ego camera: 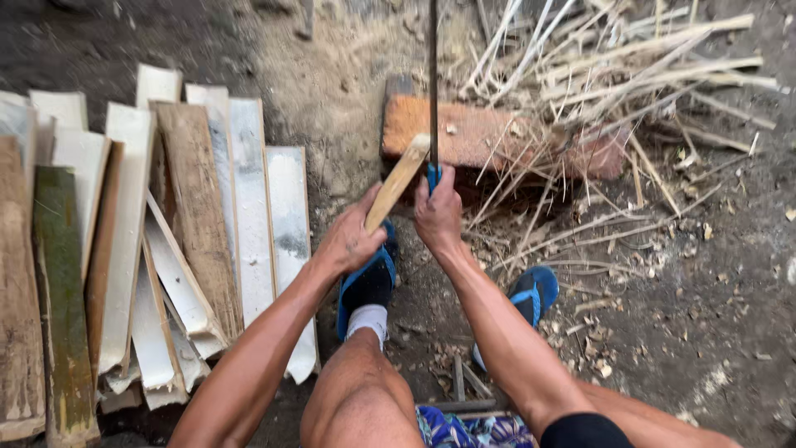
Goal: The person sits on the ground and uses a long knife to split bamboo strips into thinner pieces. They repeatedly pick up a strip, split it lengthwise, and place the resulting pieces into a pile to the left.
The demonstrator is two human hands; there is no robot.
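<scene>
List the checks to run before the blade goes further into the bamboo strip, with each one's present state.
1. Left hand grips the bamboo strip: ok.
2. Right hand closed on the blade handle: ok.
3. Blade edge meets the strip's top end: ok.
4. Strip end propped against the wooden block: cannot tell.
5. Left fingers clear of the edge: ok.
6. Feet in blue sandals away from the blade: ok.

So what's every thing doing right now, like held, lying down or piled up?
Left hand: fingers closed around the bamboo strip.
Bamboo strip: held tilted, tip on the block.
Right hand: gripping the blade's handle.
Blade: held upright.
Wooden block: lying on the ground.
Split slats: piled, overlapping.
Thin sticks: scattered heap.
</scene>
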